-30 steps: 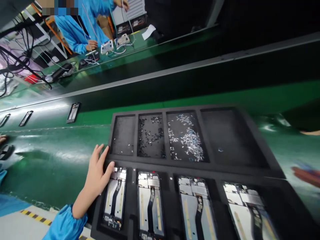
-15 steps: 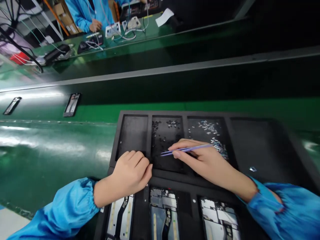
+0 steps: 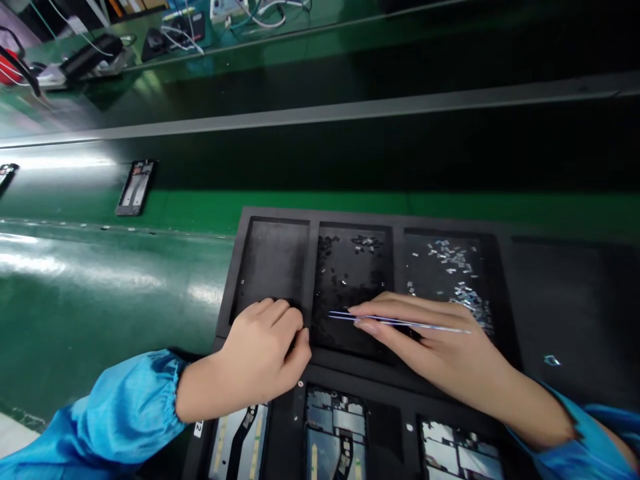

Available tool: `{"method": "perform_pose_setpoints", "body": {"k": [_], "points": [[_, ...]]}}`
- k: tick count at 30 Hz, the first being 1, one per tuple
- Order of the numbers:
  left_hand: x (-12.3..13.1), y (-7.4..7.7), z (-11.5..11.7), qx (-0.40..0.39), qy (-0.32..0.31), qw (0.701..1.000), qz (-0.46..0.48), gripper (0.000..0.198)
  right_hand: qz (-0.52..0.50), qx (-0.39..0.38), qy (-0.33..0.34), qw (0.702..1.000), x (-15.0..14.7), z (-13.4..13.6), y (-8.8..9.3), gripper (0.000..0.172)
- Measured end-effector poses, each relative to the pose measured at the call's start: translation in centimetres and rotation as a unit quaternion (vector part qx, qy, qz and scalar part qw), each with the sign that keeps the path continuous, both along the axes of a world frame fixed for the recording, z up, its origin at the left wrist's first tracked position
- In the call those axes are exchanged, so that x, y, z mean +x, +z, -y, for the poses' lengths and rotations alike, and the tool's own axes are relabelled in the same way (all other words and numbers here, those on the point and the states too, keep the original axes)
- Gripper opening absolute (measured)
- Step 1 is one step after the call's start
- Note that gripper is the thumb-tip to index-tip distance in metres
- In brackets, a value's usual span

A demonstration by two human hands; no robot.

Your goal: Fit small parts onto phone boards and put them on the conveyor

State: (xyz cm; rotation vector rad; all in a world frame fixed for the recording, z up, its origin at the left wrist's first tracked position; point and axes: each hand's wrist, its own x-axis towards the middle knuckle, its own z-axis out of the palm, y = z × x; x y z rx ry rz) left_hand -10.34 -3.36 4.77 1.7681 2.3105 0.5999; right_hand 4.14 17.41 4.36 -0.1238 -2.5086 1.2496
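My right hand (image 3: 430, 333) pinches a pair of thin purplish tweezers (image 3: 400, 323). Their two tips point left, slightly apart, over the tray compartment with small dark pieces (image 3: 367, 243). Nothing is visible between the tips. My left hand (image 3: 265, 347) is closed in a loose fist at the front edge of the left compartment; what its curled fingers hold, if anything, is hidden. Both rest over a black compartment tray (image 3: 314, 267). Opened phone bodies lie in its front slots: one (image 3: 240, 443) partly under my left wrist, a middle one (image 3: 336, 427) and a right one (image 3: 460, 453).
Small shiny pieces (image 3: 453, 257) fill part of the third compartment. One clear bluish piece (image 3: 551, 361) lies in the right compartment. A phone frame (image 3: 136, 188) lies on the green bench at the left. Cables and a black device (image 3: 93, 57) stand on the far bench.
The view has tilted down and come nearer the tray, so the co-worker is out of frame. The tweezers have turned to lie more level, tips still over the dark pieces' compartment.
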Motion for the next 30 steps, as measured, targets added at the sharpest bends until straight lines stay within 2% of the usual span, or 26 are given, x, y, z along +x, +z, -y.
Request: {"method": "perform_pose_setpoints", "body": {"k": [6, 18, 20, 22, 24, 26, 27, 30], "points": [[0.1, -0.1, -0.1, -0.007, 0.005, 1.000, -0.004, 0.023, -0.032, -0.024, 0.042, 0.998, -0.6, 0.5, 0.5, 0.013], [0.1, 0.0, -0.2, -0.004, 0.008, 1.000, -0.009, 0.022, -0.025, -0.013, 0.028, 0.999, -0.8, 0.6, 0.0, 0.013], [0.1, -0.1, -0.1, 0.006, 0.005, 1.000, -0.009, 0.021, -0.007, -0.020, -0.008, 1.000, -0.7, 0.5, 0.3, 0.013], [0.1, 0.0, 0.0, 0.027, 0.001, 1.000, -0.009, 0.022, 0.027, -0.039, -0.092, 0.995, -0.1, 0.7, 1.1, 0.018], [0.0, 0.2, 0.2, 0.054, -0.010, 0.998, -0.006, 0.022, 0.054, -0.080, -0.186, 0.978, 1.0, 1.8, 2.1, 0.017], [-0.2, 0.5, 0.5, 0.084, -0.048, 0.995, -0.008, 0.024, 0.055, -0.130, -0.244, 0.960, 2.3, 3.8, 2.7, 0.017], [-0.5, 0.8, 0.7, 0.099, -0.091, 0.991, -0.015, 0.025, 0.047, -0.149, -0.257, 0.954, 2.9, 5.0, 2.8, 0.020], [-1.3, 1.4, 1.5, 0.141, -0.272, 0.949, -0.069, 0.024, 0.029, -0.134, -0.271, 0.953, 4.3, 8.4, 2.0, 0.022]]}}
